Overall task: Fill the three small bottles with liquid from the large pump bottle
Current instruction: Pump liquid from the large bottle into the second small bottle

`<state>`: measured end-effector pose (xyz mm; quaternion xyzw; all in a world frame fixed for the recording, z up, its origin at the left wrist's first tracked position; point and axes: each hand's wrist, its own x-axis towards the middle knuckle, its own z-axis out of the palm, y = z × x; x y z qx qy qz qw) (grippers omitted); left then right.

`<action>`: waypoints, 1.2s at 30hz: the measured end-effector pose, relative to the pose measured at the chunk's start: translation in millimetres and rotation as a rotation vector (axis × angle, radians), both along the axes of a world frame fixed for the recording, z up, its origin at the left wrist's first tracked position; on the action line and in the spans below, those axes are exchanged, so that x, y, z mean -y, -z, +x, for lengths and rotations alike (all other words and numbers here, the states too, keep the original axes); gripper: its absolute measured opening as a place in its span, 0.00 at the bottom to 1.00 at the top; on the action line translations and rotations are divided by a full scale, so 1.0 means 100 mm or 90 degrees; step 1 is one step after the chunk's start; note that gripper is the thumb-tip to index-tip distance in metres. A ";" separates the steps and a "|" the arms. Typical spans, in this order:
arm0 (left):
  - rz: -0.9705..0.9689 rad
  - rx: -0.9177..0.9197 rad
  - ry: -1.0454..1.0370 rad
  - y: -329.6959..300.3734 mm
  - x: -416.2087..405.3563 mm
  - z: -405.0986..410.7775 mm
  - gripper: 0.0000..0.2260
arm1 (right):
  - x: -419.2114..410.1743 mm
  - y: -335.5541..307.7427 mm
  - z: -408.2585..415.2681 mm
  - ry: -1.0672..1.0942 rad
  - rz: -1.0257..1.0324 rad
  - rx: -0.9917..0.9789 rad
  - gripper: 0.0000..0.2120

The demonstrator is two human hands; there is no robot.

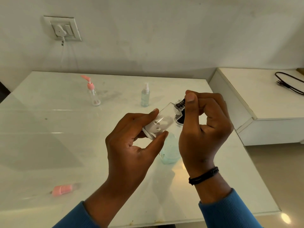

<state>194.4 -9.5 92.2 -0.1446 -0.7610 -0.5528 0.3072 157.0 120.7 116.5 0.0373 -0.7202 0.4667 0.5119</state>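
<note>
My left hand [131, 145] grips a small clear bottle [162, 120], tilted with its neck up and to the right. My right hand [204, 127] pinches the bottle's dark threaded top [179, 103] between thumb and fingers. Below my hands stands the large bottle of blue-green liquid [170, 151], its upper part hidden by them. At the back of the table stand a small bottle with a pink pump [93, 92] and a small spray bottle [145, 96] holding pale blue liquid.
A pink cap with a clear piece [63, 189] lies near the front left of the white glossy table [49, 137]. A lower white ledge [263, 99] with a black cable [287, 83] is at right. A wall socket [63, 28] hangs behind.
</note>
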 end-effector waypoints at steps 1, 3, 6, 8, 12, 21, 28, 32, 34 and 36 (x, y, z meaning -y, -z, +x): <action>-0.002 0.004 -0.002 0.01 0.00 0.00 0.20 | 0.01 0.02 0.00 -0.005 -0.008 0.000 0.10; -0.006 0.010 -0.007 0.01 0.01 0.00 0.20 | 0.02 0.04 0.00 -0.009 -0.017 -0.001 0.10; -0.003 0.006 -0.007 0.01 0.00 0.01 0.20 | 0.01 0.00 -0.02 -0.002 -0.005 -0.002 0.10; -0.002 0.000 -0.003 0.01 0.00 0.00 0.21 | -0.01 -0.04 -0.01 0.010 0.007 -0.003 0.11; -0.009 0.004 -0.007 0.02 -0.01 0.00 0.21 | 0.02 0.02 -0.01 -0.011 -0.021 0.001 0.09; -0.006 -0.002 -0.004 0.02 -0.02 0.00 0.21 | 0.02 0.00 0.00 0.001 -0.027 0.006 0.10; 0.000 -0.005 -0.008 0.01 -0.01 0.01 0.21 | 0.01 -0.03 -0.01 0.004 -0.025 0.007 0.10; -0.008 0.003 -0.009 0.01 -0.02 0.00 0.21 | 0.03 0.03 -0.02 0.000 -0.044 0.009 0.10; -0.011 0.009 -0.015 0.01 -0.01 0.00 0.20 | 0.04 0.05 -0.03 -0.003 -0.059 0.006 0.09; -0.008 0.008 -0.013 0.01 -0.01 0.01 0.21 | 0.02 0.03 -0.04 -0.002 -0.049 0.005 0.10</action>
